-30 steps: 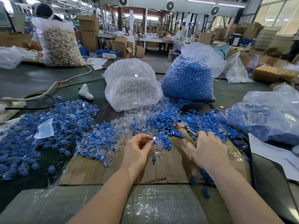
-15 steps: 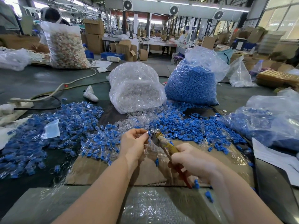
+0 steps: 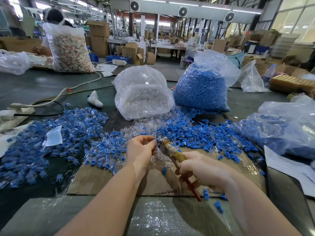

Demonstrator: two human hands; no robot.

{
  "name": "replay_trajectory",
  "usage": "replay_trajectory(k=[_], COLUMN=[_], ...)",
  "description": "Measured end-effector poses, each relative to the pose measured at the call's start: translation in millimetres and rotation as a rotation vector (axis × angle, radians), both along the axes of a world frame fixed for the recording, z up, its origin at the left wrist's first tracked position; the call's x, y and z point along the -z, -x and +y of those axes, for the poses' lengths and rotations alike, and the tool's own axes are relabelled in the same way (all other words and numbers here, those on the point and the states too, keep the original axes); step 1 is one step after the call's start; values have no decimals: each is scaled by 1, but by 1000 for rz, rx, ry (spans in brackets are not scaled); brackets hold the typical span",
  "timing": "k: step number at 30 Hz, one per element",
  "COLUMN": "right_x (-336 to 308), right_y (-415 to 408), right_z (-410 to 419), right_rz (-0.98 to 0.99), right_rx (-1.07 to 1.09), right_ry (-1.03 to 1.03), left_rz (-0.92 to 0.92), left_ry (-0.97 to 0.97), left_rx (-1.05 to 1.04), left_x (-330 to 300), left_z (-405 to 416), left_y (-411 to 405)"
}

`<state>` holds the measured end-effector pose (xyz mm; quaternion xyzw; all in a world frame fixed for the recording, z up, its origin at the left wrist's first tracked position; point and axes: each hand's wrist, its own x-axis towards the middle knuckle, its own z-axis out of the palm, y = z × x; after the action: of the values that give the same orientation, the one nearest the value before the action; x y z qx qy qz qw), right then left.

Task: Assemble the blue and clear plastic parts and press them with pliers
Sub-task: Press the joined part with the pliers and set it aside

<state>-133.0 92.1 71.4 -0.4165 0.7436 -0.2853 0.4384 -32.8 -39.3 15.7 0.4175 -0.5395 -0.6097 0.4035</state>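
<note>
Left hand (image 3: 141,150) pinches small blue-and-clear part (image 3: 156,141) at fingertips, touching nose of pliers (image 3: 170,149). Right hand (image 3: 202,169) curled round tape-wrapped, red-tipped handles. Below: flat brown cardboard (image 3: 102,178) on dark counter (image 3: 34,86), loose blue pieces (image 3: 196,132) scattered. Crinkly clear bags (image 3: 143,92) behind; warehouse boxes beyond.

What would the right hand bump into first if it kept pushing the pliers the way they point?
Probably the left hand: the pliers in the right hand point up-left, nose right at its fingertips, which pinch a small part; depth is unclear.
</note>
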Motion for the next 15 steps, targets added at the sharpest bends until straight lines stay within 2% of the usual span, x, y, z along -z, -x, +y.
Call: replay_trajectory(k=[4, 15], right_x=[-3, 1], right_y=[1, -6], right_z=[2, 2], right_rz=[-12, 132], right_rx=[-28, -15], right_ry=[-1, 68], left_rz=[42, 78], left_ry=[-55, -56], left_rx=[15, -12], left_x=[0, -1], left_z=[1, 6], left_y=[-1, 2])
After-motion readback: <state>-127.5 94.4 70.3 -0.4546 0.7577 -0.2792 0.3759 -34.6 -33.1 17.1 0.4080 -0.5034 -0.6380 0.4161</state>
